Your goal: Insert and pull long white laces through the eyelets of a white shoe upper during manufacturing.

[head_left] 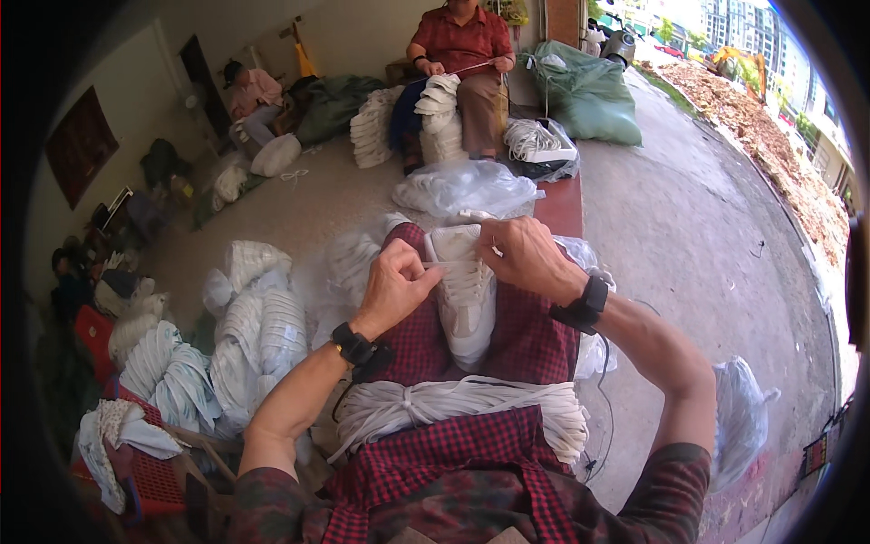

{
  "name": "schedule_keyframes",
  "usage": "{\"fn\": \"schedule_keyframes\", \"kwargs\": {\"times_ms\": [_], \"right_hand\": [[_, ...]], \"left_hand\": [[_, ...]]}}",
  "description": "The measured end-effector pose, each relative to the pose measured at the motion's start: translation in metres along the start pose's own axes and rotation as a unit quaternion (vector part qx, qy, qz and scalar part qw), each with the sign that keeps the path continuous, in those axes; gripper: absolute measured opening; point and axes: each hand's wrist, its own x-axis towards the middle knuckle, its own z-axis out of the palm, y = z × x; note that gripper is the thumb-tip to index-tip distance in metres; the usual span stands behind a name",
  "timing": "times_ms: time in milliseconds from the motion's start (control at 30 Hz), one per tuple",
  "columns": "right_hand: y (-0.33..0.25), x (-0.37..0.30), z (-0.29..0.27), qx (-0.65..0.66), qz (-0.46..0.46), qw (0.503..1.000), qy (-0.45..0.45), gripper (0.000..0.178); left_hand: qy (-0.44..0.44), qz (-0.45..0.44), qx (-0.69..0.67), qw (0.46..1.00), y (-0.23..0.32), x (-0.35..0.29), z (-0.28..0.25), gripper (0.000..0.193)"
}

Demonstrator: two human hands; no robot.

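A white sneaker rests between my thighs on a red-and-black checked apron, toe toward me, its lace crossing the front in rows. My left hand is closed at the shoe's left side, thumb and forefinger pinching the white shoelace, which runs taut to the eyelets. My right hand is closed at the upper right edge of the shoe, beside the tongue; a short white bit of lace shows at its fingers, whose tips are partly hidden. Across my lap lies a thick bundle of white laces.
Stacks of white shoe uppers stand at my left, by a red plastic stool. Ahead lies a clear plastic bag. A seated person handles a lace beyond it; another person sits far left. Green sacks stand behind.
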Motion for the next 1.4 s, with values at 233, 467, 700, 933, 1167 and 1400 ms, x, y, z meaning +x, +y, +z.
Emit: {"fn": "schedule_keyframes", "kwargs": {"times_ms": [233, 467, 700, 933, 1167, 1400], "right_hand": [[0.016, 0.007, -0.065, -0.01, 0.133, 0.99, 0.046, 0.012], [0.037, -0.009, -0.051, -0.011, 0.097, 0.995, 0.008, 0.013], [-0.025, -0.006, 0.005, -0.005, -0.08, 0.995, -0.061, 0.013], [-0.036, 0.013, 0.034, -0.12, -0.097, 0.984, -0.085, 0.004], [-0.037, 0.018, 0.031, -0.19, -0.127, 0.966, -0.123, 0.008], [-0.027, 0.015, 0.013, 0.062, -0.042, 0.986, -0.151, 0.012]], "left_hand": [[-0.026, -0.059, -0.033, 0.997, -0.002, -0.002, 0.009, 0.021], [0.033, 0.098, 0.039, 0.994, -0.003, -0.001, 0.005, 0.013], [0.01, 0.018, -0.011, 1.0, -0.003, -0.007, 0.005, 0.018], [0.041, 0.083, 0.018, 0.996, -0.012, 0.006, 0.002, 0.023], [0.036, 0.05, -0.001, 0.998, -0.014, 0.006, 0.005, 0.023], [0.068, 0.097, 0.096, 0.988, -0.004, -0.005, -0.001, 0.02]]}}
